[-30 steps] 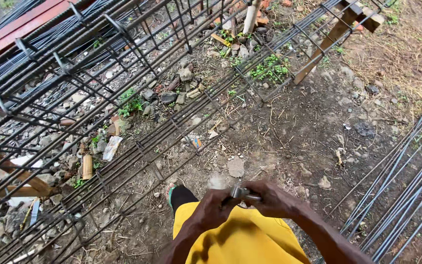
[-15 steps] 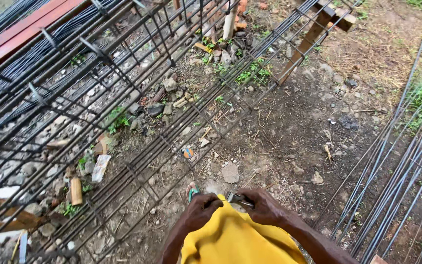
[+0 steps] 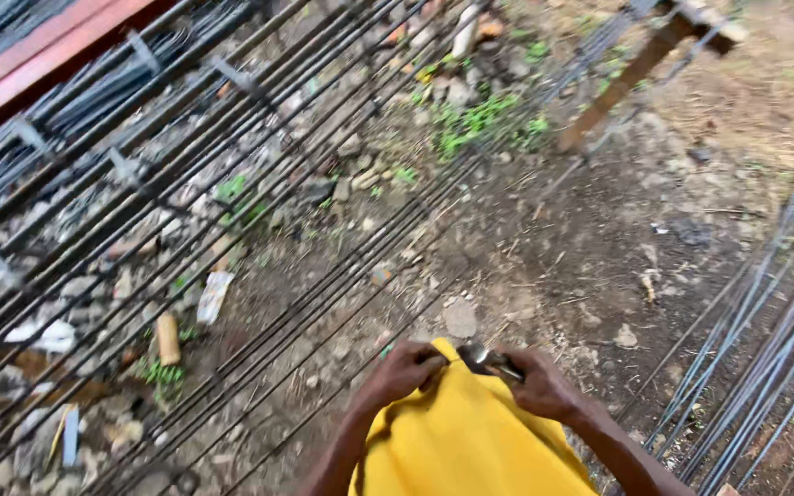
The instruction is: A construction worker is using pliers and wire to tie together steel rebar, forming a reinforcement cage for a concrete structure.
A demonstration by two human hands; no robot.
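- Nearest the camera, a person's two bare arms are reaching forward and down over a yellow garment [image 3: 466, 441] that is filling the bottom middle of the view.
- The left hand [image 3: 404, 369] is curling closed, its fingers bunching at the upper edge of the yellow cloth; whether it is also gripping something small inside the fist cannot be told.
- The right hand [image 3: 539, 384] is closing around a small metal tool [image 3: 482, 356] with a shiny, rounded head.
- The tool is lying roughly crosswise between the hands, its head pointing toward the left hand and its handle end running back into the right palm. The right hand is carrying it; the left hand is sitting just beside its head, with only a narrow gap between the two hands.
- Just beyond the hands, long steel reinforcing bars [image 3: 323, 303] are running diagonally, from lower left up toward upper right, above bare dirt ground [image 3: 581, 248] with scattered stones.
- To the left, more bars are forming a tied cage [image 3: 130, 174] with cross-pieces, over rubble and small weeds.
- To the right, another bundle of thin rods [image 3: 765, 358] is slanting up along the frame edge.
- Farthest away, a wooden stake [image 3: 622, 87] is leaning at the upper right, and a reddish beam [image 3: 39, 69] is crossing the upper left corner.
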